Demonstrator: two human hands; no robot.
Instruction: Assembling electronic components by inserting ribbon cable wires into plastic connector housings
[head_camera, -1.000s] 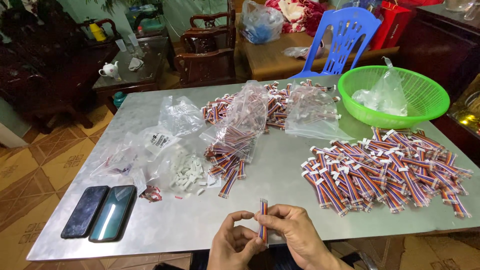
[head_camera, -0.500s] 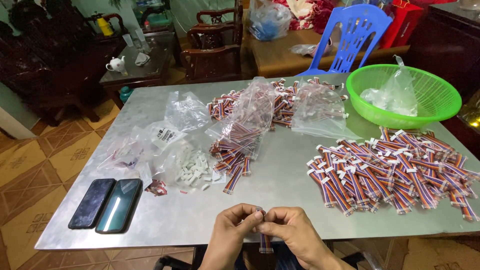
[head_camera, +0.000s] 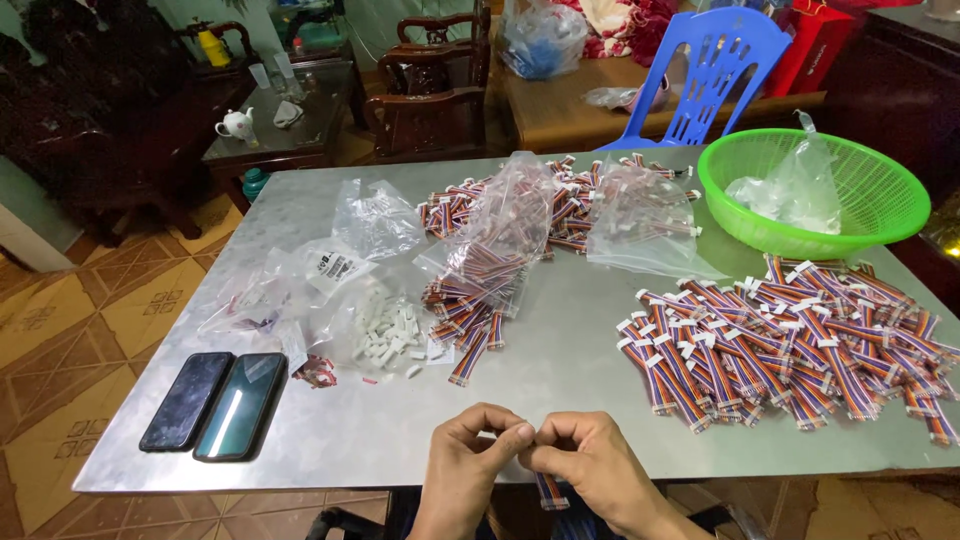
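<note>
- Left hand (head_camera: 470, 455) and right hand (head_camera: 590, 465) meet at the near edge of the shiny metal desk (head_camera: 560, 380), fingertips pinched together on the top end of a short multicoloured ribbon cable (head_camera: 550, 492).
- Both hands are grasping that cable, and its striped tail hangs down below the desk edge between the wrists.
- Over to the left, two dark smartphones (head_camera: 215, 402) lie side by side, flat on the desk.
- Just past them, a clear plastic bag of small white connector pieces (head_camera: 385, 335) is spilled open, with crumpled empty bags beside it.
- On the right, a big heap of striped ribbon cables with white plugs (head_camera: 790, 345) is spread out loose.
- Centre desk, a clear bag stuffed with more of these cables (head_camera: 490, 265) lies with some sliding out.
- Further back right, a green plastic mesh basket (head_camera: 880, 195) holds a crumpled clear bag.
- Beyond the desk stands a blue plastic chair (head_camera: 715, 70), with dark wooden chairs (head_camera: 430, 85) to its left.
</note>
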